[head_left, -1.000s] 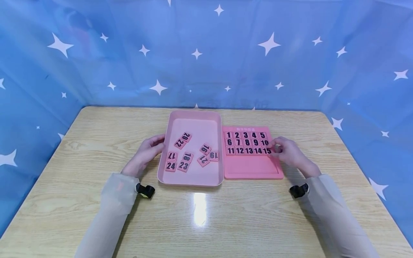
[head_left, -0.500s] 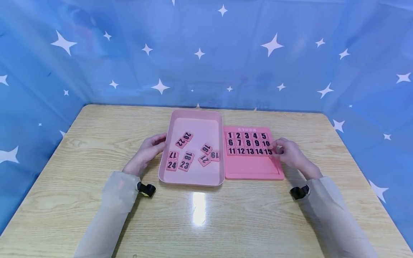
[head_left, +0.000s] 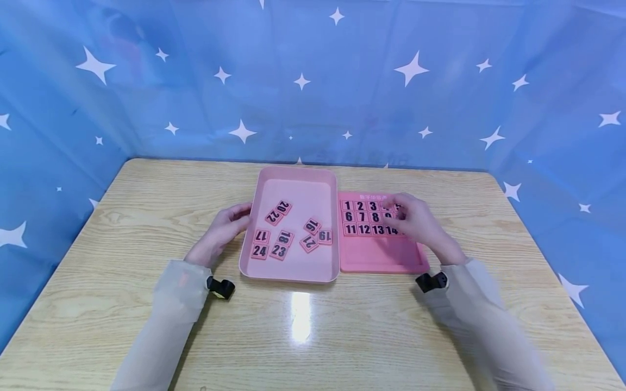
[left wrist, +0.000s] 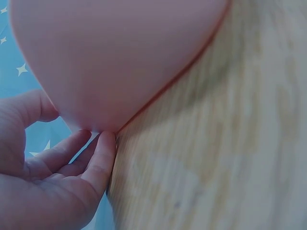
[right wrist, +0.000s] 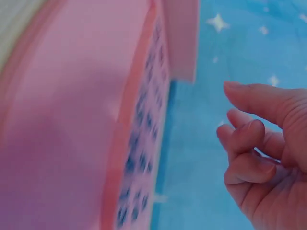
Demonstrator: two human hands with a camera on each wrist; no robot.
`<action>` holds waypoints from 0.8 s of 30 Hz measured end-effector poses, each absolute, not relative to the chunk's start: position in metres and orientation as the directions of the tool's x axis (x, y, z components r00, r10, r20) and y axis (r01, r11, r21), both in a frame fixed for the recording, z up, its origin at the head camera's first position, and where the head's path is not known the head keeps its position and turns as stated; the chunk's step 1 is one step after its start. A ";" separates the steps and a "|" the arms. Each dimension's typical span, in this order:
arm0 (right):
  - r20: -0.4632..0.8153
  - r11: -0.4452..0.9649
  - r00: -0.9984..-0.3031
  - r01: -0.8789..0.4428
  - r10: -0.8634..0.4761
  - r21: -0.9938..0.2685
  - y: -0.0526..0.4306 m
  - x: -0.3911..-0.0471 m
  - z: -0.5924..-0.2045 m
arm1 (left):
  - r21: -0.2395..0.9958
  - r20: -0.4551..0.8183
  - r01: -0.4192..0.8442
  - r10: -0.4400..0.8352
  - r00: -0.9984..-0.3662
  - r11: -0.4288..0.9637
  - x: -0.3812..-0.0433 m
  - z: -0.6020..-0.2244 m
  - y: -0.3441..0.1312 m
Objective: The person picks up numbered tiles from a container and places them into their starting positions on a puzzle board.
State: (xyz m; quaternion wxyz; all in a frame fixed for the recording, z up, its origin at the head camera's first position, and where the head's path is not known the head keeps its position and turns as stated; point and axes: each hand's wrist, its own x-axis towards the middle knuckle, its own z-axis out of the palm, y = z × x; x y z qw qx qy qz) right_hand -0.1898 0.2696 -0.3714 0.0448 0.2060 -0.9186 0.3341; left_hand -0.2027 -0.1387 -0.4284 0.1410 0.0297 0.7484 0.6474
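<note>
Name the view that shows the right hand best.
Right wrist: the right hand is large there, thumb and fingers plain. Head shows it small, partly hiding the numbered board; left wrist doesn't show it.

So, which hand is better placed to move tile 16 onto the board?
Likely the right hand: it looks empty, above the board; the left hand is touching the tray holding tile 16.

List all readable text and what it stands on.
"1", "2", "3": top row tiles, pink board
"6", "7", "8": middle row tiles
"11", "12", "13", "14": bottom row tiles
"16", "17", "18", "19", "20", "21", "22", "23", "24": loose tiles, pink tray
Other board tiles: too covered by the right hand.
Board heading: too small.
Right wrist view: tile digits blurred.
</note>
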 end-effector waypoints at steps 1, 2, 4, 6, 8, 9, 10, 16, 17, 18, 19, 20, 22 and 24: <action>0.224 0.679 -0.908 -0.414 -0.354 -0.606 0.263 -0.191 -0.370 | 0.977 -0.173 -0.139 0.228 -0.958 0.159 -0.203 -0.428 -0.139; 0.225 0.667 -0.906 -0.417 -0.358 -0.618 0.256 -0.192 -0.368 | 0.977 -0.174 -0.139 0.227 -0.958 0.159 -0.203 -0.428 -0.139; 0.219 0.649 -0.905 -0.416 -0.365 -0.637 0.243 -0.195 -0.366 | 0.977 -0.176 -0.143 0.225 -0.958 0.157 -0.203 -0.428 -0.139; 0.215 0.629 -0.900 -0.421 -0.379 -0.653 0.231 -0.197 -0.365 | 0.976 -0.183 -0.148 0.221 -0.958 0.162 -0.203 -0.428 -0.138; 0.206 0.619 -0.897 -0.422 -0.391 -0.663 0.218 -0.199 -0.365 | 0.974 -0.191 -0.157 0.216 -0.958 0.162 -0.203 -0.428 -0.138; 0.201 0.618 -0.895 -0.423 -0.397 -0.663 0.213 -0.200 -0.365 | 0.973 -0.197 -0.163 0.214 -0.957 0.165 -0.203 -0.428 -0.138; 0.193 0.612 -0.894 -0.421 -0.404 -0.670 0.207 -0.201 -0.365 | 0.972 -0.200 -0.166 0.214 -0.956 0.167 -0.203 -0.428 -0.138; 0.201 0.607 -0.863 -0.474 -0.463 -0.638 0.178 -0.205 -0.372 | 0.970 -0.204 -0.167 0.214 -0.955 0.179 -0.202 -0.427 -0.138; 0.198 0.612 -0.862 -0.476 -0.466 -0.631 0.174 -0.205 -0.374 | 0.969 -0.207 -0.170 0.212 -0.955 0.181 -0.202 -0.427 -0.138; 0.178 0.617 -0.867 -0.462 -0.466 -0.637 0.170 -0.205 -0.375 | 0.968 -0.210 -0.172 0.209 -0.955 0.184 -0.202 -0.427 -0.138; 0.158 0.624 -0.872 -0.448 -0.463 -0.640 0.166 -0.205 -0.377 | 0.967 -0.211 -0.174 0.207 -0.955 0.184 -0.201 -0.426 -0.137; 0.141 0.632 -0.877 -0.434 -0.459 -0.642 0.163 -0.205 -0.379 | 0.967 -0.212 -0.174 0.206 -0.955 0.187 -0.201 -0.426 -0.137; 0.104 0.644 -0.887 -0.402 -0.450 -0.650 0.157 -0.205 -0.381 | 0.967 -0.213 -0.175 0.206 -0.955 0.186 -0.201 -0.426 -0.138; 0.069 0.658 -0.893 -0.378 -0.445 -0.651 0.151 -0.205 -0.384 | 0.968 -0.208 -0.170 0.210 -0.955 0.184 -0.201 -0.426 -0.138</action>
